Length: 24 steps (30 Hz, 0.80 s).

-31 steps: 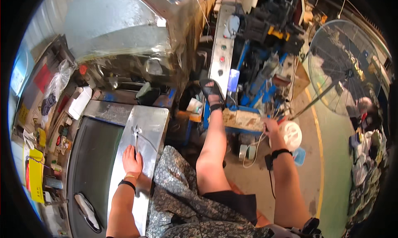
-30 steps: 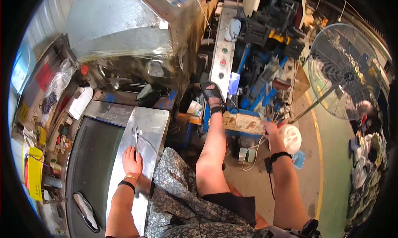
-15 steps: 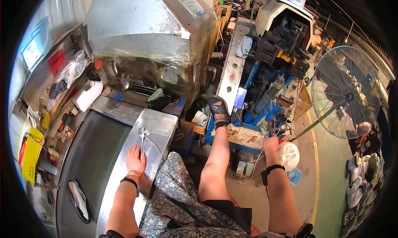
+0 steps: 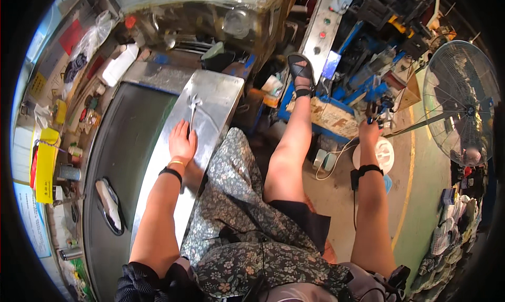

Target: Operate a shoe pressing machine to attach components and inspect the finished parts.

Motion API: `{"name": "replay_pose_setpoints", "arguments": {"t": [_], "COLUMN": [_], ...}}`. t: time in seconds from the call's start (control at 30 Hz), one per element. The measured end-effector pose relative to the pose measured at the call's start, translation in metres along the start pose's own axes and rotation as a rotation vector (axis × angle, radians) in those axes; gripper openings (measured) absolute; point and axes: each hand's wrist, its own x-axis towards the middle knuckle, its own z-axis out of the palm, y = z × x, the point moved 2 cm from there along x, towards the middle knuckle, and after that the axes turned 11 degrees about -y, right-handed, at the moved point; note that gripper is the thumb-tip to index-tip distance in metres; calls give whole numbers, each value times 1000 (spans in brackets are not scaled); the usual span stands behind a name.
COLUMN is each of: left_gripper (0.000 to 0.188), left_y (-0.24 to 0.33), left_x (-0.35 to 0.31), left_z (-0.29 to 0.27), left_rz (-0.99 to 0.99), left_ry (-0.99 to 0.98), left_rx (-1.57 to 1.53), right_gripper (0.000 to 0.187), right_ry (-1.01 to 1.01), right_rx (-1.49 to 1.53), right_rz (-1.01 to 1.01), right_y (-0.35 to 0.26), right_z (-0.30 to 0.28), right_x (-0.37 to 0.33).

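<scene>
My left hand (image 4: 182,142) lies with fingers stretched out on a shiny metal plate (image 4: 163,165). A silver wrench (image 4: 194,108) lies on the plate, its handle running down to my fingertips. Stretched forward to the right, my right hand (image 4: 369,132) is closed around a small blue handle (image 4: 371,121) at the near end of a blue machine (image 4: 342,94). The fingers partly hide that handle. My raised foot, in a black strapped sandal (image 4: 301,68), rests against the machine's edge, between my two hands.
A shoe (image 4: 109,204) lies on a dark belt (image 4: 126,139) left of the plate. A film-wrapped metal housing (image 4: 200,2) stands behind. A large caged fan (image 4: 463,102) is at the right, above heaped fabric (image 4: 447,239). A white round-lidded container (image 4: 381,154) stands near my right wrist.
The view has tilted downward and shifted, so things sit farther right and higher. My left hand stays on the plate by the wrench, and my right hand stays at the machine.
</scene>
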Motion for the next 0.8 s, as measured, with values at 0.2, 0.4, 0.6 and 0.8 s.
{"name": "replay_pose_setpoints", "arguments": {"t": [0.2,0.4,0.6,0.8], "left_gripper": [44,44,45,45], "left_y": [2,4,1,-2], "left_x": [2,3,2,2], "left_z": [-2,-4,-1,0], "left_rz": [-17,11,43,44], "left_ry": [-25,-24,-14,-26], "left_rx": [10,26,44,54], "right_gripper": [44,41,39,39], "right_ry": [-65,-64,-51,-5], "right_rx": [-26,7,30,10], "right_rz": [50,2,19,-9], "right_y": [-10,-3,1,-2], "right_z": [-9,-7,-4,-5], "right_x": [-8,-4,1,-4]}}
